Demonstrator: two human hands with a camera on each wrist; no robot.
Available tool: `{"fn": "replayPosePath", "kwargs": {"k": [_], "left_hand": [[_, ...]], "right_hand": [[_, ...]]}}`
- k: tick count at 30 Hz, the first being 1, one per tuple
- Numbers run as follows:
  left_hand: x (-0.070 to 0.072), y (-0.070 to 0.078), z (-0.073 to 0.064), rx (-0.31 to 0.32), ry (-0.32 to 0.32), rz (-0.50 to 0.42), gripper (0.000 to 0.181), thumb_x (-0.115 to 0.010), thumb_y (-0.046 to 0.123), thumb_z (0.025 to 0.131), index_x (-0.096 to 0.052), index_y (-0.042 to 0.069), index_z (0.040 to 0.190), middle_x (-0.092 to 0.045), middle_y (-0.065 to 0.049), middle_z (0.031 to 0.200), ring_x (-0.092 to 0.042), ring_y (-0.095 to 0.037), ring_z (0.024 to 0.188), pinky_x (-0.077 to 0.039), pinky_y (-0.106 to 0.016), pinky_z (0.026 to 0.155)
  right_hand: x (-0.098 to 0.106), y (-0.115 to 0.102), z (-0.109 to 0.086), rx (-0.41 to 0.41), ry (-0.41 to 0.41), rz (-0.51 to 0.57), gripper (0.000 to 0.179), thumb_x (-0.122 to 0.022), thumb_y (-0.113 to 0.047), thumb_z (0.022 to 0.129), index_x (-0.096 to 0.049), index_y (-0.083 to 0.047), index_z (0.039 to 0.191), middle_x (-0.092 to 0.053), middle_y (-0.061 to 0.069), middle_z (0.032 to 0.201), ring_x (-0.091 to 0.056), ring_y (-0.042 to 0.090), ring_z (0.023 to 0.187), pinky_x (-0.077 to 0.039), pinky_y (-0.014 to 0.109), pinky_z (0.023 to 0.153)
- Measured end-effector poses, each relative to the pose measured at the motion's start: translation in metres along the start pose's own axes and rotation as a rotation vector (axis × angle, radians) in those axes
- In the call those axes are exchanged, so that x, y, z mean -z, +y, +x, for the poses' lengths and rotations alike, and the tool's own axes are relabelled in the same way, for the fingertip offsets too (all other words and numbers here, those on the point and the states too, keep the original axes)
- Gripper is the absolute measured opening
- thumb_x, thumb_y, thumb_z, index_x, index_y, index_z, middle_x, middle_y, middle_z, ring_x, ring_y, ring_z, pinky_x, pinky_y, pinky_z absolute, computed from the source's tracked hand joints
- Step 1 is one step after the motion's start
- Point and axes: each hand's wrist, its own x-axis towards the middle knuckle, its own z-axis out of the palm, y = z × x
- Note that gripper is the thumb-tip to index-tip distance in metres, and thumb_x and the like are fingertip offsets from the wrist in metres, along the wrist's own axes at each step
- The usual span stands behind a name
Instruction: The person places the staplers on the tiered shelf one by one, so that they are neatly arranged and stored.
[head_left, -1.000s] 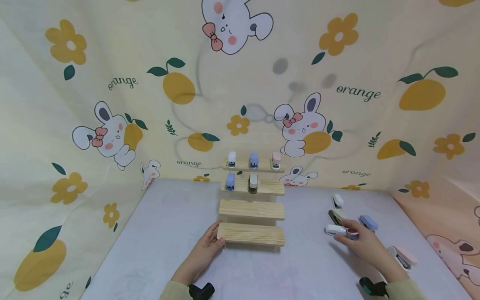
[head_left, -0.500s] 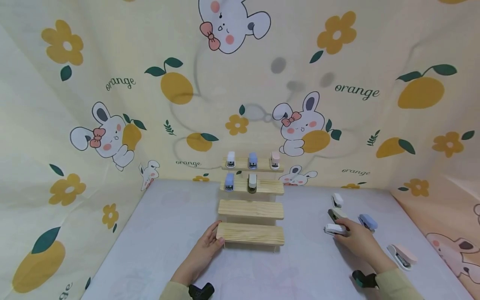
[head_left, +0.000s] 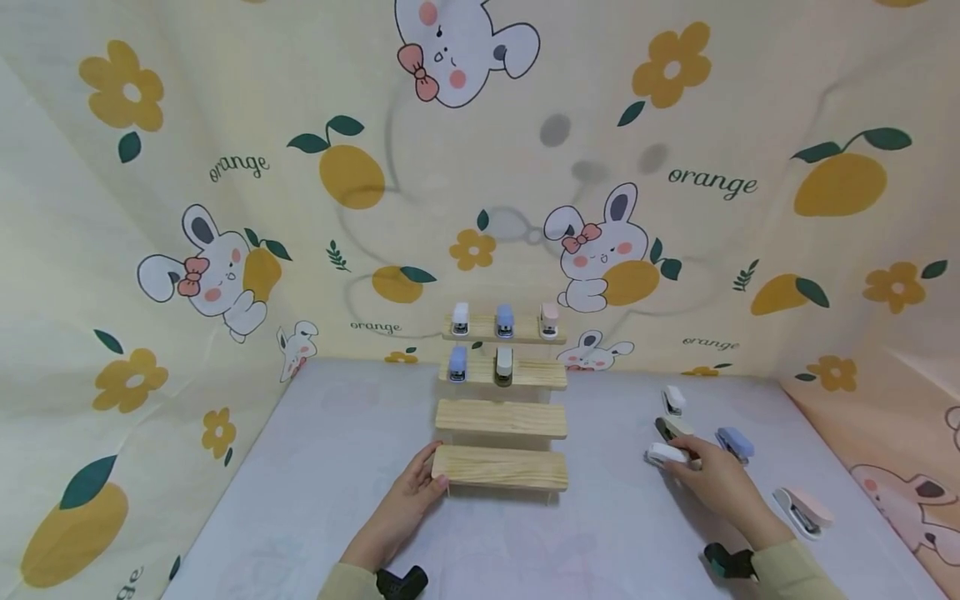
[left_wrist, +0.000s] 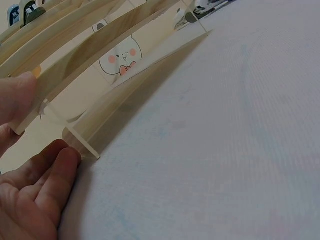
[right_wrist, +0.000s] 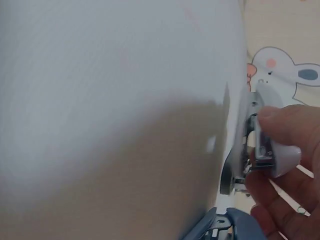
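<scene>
My left hand (head_left: 405,497) grips the left end of the lowest board of a stepped wooden display rack (head_left: 501,468). In the left wrist view the thumb (left_wrist: 21,95) presses on the board's end, with the other fingers lower, near a clear leg. My right hand (head_left: 726,483) pinches a white mini stapler (head_left: 666,454) between thumb and fingers, low over the table at the right. The right wrist view shows this stapler's metal underside (right_wrist: 264,150) side-on. Close behind it lies a grey-green stapler (head_left: 672,428), partly hidden by the hand.
Another white stapler (head_left: 673,400), a blue stapler (head_left: 735,444) and a pink stapler (head_left: 804,511) lie around my right hand. Several staplers stand on the rack's top two boards, among them a pink one (head_left: 549,320). A patterned cloth (head_left: 420,200) rises behind the table.
My right hand has drawn slightly leftward and now pinches the white stapler, which has shifted and turned a little. My left hand stays on the rack.
</scene>
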Motion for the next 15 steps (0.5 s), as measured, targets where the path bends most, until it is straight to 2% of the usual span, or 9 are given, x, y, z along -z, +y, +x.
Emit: {"fn": "replayPosePath", "kwargs": {"k": [3, 5, 10, 15], "left_hand": [[0.000, -0.001, 0.000, -0.003, -0.001, 0.007, 0.071, -0.061, 0.033, 0.095, -0.024, 0.021, 0.154, -0.022, -0.020, 0.156, -0.028, -0.032, 0.140, -0.028, -0.042, 0.112], [0.001, -0.001, -0.001, -0.001, 0.005, 0.017, 0.071, -0.061, 0.034, 0.095, -0.024, 0.021, 0.154, -0.022, -0.019, 0.156, -0.027, -0.032, 0.141, -0.027, -0.043, 0.112], [0.003, 0.001, -0.003, 0.011, 0.017, 0.030, 0.070, -0.060, 0.035, 0.095, -0.023, 0.023, 0.154, -0.021, -0.020, 0.157, -0.026, -0.033, 0.141, -0.027, -0.044, 0.112], [-0.001, 0.002, -0.001, 0.016, 0.006, 0.028, 0.071, -0.060, 0.036, 0.095, -0.023, 0.022, 0.154, -0.019, -0.019, 0.157, -0.025, -0.033, 0.141, -0.026, -0.044, 0.112]], "right_hand": [[0.002, -0.005, -0.002, 0.047, 0.063, 0.035, 0.042, -0.069, -0.032, 0.091, -0.060, -0.006, 0.122, -0.063, 0.018, 0.114, -0.058, 0.034, 0.100, -0.052, 0.050, 0.075], [0.001, -0.011, -0.001, 0.086, 0.115, 0.067, 0.043, -0.069, -0.032, 0.091, -0.060, -0.006, 0.123, -0.063, 0.015, 0.111, -0.059, 0.034, 0.100, -0.053, 0.049, 0.076], [0.001, -0.033, 0.001, 0.162, 0.233, 0.152, 0.041, -0.069, -0.034, 0.091, -0.061, -0.009, 0.122, -0.065, 0.012, 0.106, -0.063, 0.027, 0.092, -0.055, 0.033, 0.068], [0.001, -0.057, 0.000, 0.229, 0.348, 0.248, 0.035, -0.072, -0.027, 0.089, -0.063, -0.008, 0.117, -0.065, 0.012, 0.104, -0.064, 0.022, 0.084, -0.054, 0.019, 0.063]]}}
